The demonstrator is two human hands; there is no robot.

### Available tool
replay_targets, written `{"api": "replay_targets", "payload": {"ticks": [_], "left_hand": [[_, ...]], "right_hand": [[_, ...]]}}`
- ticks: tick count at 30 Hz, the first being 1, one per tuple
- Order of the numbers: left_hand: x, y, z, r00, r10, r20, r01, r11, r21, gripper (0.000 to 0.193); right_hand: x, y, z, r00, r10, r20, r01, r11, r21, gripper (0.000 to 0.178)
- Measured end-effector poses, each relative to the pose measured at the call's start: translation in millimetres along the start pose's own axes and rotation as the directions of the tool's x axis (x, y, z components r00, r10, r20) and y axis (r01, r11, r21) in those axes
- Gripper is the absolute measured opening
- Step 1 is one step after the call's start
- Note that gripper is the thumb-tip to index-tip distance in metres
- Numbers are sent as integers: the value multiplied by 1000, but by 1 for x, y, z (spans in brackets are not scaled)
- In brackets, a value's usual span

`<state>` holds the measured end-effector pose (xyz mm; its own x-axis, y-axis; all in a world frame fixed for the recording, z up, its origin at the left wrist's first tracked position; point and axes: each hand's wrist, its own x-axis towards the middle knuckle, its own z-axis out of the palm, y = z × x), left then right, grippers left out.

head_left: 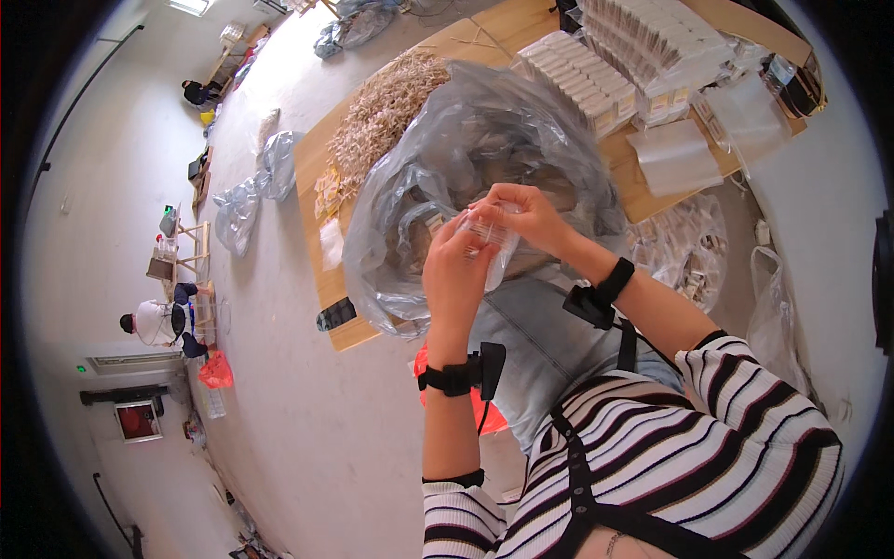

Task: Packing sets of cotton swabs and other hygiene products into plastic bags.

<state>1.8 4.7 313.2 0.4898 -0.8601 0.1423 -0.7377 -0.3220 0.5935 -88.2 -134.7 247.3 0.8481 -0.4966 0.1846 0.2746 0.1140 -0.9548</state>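
Observation:
My left hand (454, 265) and my right hand (529, 221) meet over the mouth of a large grey plastic bag (475, 98). Between them is a small clear plastic packet (504, 253), its film hanging below the fingers. The left fingers are closed on the packet's near side, while the right thumb and fingers pinch its upper edge. Whatever is inside the packet is too small to make out. The grey bag gapes open at the table's edge, in front of my lap; shadow and folds hide most of its contents.
A heap of small pale pieces (386, 116) covers the wooden table (317, 158)'s left part. Stacked packets (577, 79) and flat clear bags (675, 156) lie to the right. A filled clear bag (684, 247) sits below. Another person (156, 321) is far left.

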Motion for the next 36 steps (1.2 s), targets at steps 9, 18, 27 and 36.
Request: {"api": "replay_targets", "payload": {"ticks": [9,18,27,36], "left_hand": [[2,-34,12,888,-275,-370,160,936,-313,19],[-66,-114,29,576,-784,-233,133,371,-919,15],[-83,-133,64,729,-635,-254,436,718,-542,13],[-76,-158,74,748,-645,-159,395,624,-674,31]], "right_hand": [[-24,25,-18,958,8,-288,33,990,137,39],[-35,72,-10,963,147,-224,-137,989,61,47],[-20,108,-8,952,111,-286,-215,907,-363,50],[-16,110,-5,941,118,-316,-255,862,-438,43]]}}
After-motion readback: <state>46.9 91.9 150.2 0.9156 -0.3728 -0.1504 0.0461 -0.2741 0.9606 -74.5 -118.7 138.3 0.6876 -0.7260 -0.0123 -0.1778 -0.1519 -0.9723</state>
